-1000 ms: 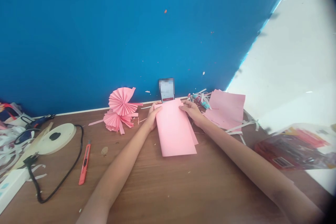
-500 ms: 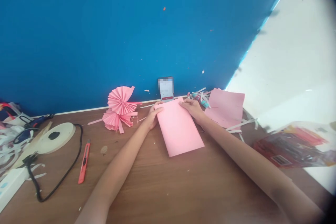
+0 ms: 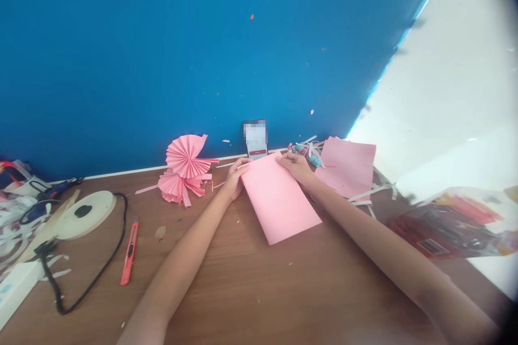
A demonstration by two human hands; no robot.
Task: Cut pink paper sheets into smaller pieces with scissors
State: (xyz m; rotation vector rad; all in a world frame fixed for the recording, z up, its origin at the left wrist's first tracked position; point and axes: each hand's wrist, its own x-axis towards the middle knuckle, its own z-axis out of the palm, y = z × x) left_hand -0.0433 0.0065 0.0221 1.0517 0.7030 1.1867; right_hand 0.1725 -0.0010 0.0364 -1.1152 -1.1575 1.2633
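A pink paper sheet [image 3: 279, 199] lies slanted on the brown table [image 3: 251, 285]. My left hand [image 3: 236, 175] pinches its far left corner, fingers curled on the edge. My right hand [image 3: 297, 165] grips the far right corner, fingers pressed on the paper. Both hands sit just in front of a phone [image 3: 256, 139] leaning on the blue wall [image 3: 202, 54].
Folded pink paper fans [image 3: 184, 168] lie to the left, a pile of pink sheets [image 3: 348, 166] and paper strips to the right. An orange box cutter [image 3: 130, 250], a tape roll [image 3: 86, 213] and a black cable [image 3: 97, 275] sit at left. A plastic packet [image 3: 457, 223] lies at right.
The pink sheet's near end has swung to the right, so it now lies more slanted. The hands stayed at its far corners.
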